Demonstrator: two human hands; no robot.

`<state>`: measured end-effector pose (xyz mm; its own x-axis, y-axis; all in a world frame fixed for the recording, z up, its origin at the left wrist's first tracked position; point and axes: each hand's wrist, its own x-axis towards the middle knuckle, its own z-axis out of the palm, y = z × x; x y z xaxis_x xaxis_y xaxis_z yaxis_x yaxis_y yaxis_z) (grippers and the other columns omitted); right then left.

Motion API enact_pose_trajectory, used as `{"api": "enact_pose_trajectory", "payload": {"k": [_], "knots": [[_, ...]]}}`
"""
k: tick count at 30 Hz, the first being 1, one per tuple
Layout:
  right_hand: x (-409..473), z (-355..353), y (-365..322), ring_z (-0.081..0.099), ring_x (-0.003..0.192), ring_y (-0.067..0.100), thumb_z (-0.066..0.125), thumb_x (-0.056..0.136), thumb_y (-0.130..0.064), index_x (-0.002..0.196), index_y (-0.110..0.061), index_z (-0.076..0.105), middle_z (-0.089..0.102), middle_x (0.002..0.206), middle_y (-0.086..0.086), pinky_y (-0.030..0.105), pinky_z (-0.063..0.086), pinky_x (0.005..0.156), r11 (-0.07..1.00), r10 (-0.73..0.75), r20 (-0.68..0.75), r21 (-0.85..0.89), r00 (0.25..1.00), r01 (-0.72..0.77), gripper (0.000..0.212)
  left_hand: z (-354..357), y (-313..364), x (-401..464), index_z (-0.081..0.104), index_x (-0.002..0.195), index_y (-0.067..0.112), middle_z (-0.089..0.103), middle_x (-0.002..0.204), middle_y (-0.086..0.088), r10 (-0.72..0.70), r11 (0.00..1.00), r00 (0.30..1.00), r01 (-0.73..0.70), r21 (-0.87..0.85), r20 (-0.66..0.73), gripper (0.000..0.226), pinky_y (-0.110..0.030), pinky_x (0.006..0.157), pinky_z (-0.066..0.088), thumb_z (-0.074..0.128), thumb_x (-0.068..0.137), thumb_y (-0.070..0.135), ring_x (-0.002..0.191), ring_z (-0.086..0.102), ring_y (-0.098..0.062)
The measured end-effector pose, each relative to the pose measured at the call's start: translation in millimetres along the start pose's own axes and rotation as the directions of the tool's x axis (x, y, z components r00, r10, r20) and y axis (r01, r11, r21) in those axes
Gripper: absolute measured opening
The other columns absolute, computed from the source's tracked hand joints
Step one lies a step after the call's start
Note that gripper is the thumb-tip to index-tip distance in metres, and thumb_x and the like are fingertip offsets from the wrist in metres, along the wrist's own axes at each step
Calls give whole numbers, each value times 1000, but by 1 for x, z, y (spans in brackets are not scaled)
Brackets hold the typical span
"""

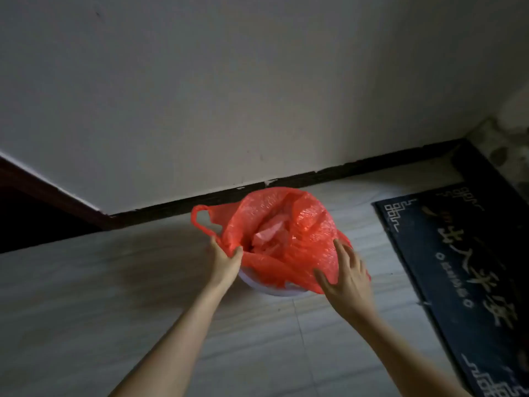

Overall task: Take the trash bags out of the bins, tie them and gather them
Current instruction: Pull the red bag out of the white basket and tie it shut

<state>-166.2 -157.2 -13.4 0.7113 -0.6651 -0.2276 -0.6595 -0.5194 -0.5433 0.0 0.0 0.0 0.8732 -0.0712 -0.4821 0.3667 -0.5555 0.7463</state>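
Observation:
A red plastic trash bag [289, 233] stands in a small white bin [274, 290] on the floor near the wall, its mouth loose and crumpled rubbish showing inside. One bag handle [200, 219] sticks out to the left. My left hand [226, 259] pinches the bag's left rim just below that handle. My right hand [346, 273] lies with spread fingers against the bag's right side, thumb toward the front rim. Only the bin's front edge shows under the bag.
A dark doormat [458, 267] with pale characters lies on the floor to the right. A white wall [257, 96] with a dark baseboard [286, 184] runs right behind the bin. A dark doorway [28, 219] opens at the left. The floor is pale tile [114, 296].

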Motion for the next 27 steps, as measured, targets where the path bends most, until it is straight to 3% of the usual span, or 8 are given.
{"api": "enact_pose_trajectory", "payload": {"k": [3,5,10,14,19,24,25,27], "knots": [[20,37,16,13,142,34,61,79,-50,146,-12,5,9,154,19,46,20,113,991,96,33,92,995,-99,96,19,-27,42,31,138,0,46,136,-23,-49,998,997,47,-31,-54,92,-46,105,39,70,67,42,124,48,-35],[35,58,26,17,141,35,62,81,-43,145,-5,1,11,153,22,44,21,112,976,159,42,144,986,-163,96,28,-40,65,45,129,1,55,127,-18,-80,977,996,74,-198,-26,70,-45,101,43,70,74,36,116,55,-32],[54,71,37,42,117,36,55,85,-23,132,-7,41,53,125,19,44,33,97,977,166,-230,-91,959,-191,51,29,-48,98,61,102,3,66,105,-20,50,979,981,-85,-187,-185,20,-41,90,47,60,85,11,100,62,-35],[65,67,33,46,113,35,50,84,-13,108,-7,58,62,115,17,41,30,90,967,117,-342,-173,932,-185,26,26,-27,94,62,95,-6,64,102,-27,336,940,913,-342,16,-230,17,-36,84,44,55,88,9,98,60,-38],[81,49,0,59,93,38,43,88,-10,106,-10,55,66,99,21,41,43,76,997,58,-435,-21,898,-74,22,24,-16,85,56,108,2,63,108,-19,414,903,899,-426,-63,-140,20,-33,84,41,46,93,12,103,58,-33],[87,46,-36,58,89,32,44,85,2,105,-6,51,61,92,12,41,44,78,872,-53,-361,438,931,220,23,23,-6,71,66,73,22,60,86,-15,543,807,831,-479,-345,117,21,-33,85,42,54,85,10,87,58,-22],[81,49,-36,57,80,26,44,82,4,104,-10,50,59,89,5,40,45,73,853,-145,-313,441,939,279,27,22,-6,65,67,79,18,60,85,-21,576,792,801,-498,-353,163,11,-33,83,43,56,81,17,86,61,-25],[68,55,-29,52,68,18,44,76,-8,109,-16,47,57,86,0,31,40,66,873,-337,-184,306,923,380,34,22,-7,62,50,110,-2,59,92,-26,576,807,797,-521,-279,180,46,-33,80,42,59,82,33,94,61,-36]]}}
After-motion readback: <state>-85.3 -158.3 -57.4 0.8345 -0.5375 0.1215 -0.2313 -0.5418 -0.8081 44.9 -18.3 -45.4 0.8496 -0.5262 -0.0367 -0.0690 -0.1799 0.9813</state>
